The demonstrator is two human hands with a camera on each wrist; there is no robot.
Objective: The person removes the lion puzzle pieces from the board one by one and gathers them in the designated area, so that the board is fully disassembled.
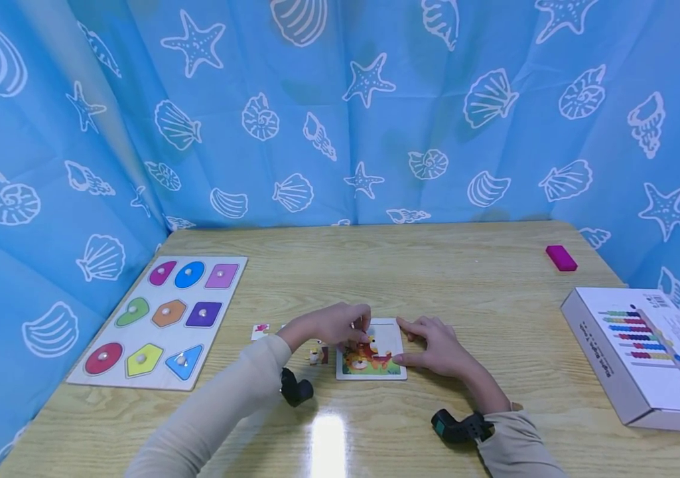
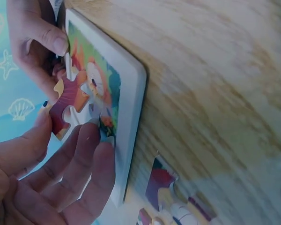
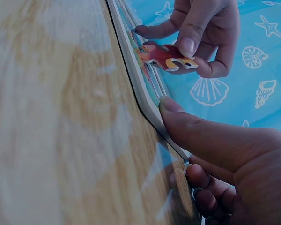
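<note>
My left hand (image 1: pixel 340 325) pinches a red and orange jigsaw piece (image 2: pixel 69 101) between thumb and fingers, tilted over the puzzle tray (image 1: pixel 389 338). Several pieces lie in the tray's lower part, forming a picture with an orange lion-like animal on green. Its upper right part shows bare white base. My right hand (image 1: pixel 438 348) holds the tray's right side, its thumb (image 3: pixel 178 117) on the rim and the other fingers bent along the edge. Loose jigsaw pieces (image 2: pixel 171 192) lie on the table left of the tray, partly behind the left hand in the head view.
A white shape board (image 1: pixel 157 318) with knobbed coloured shapes lies at the left. At the right stands a white box (image 1: pixel 644 358) with a bead-toy picture. A magenta block (image 1: pixel 561 258) sits at the back right. Another loose piece (image 1: pixel 260 330) lies near the left sleeve.
</note>
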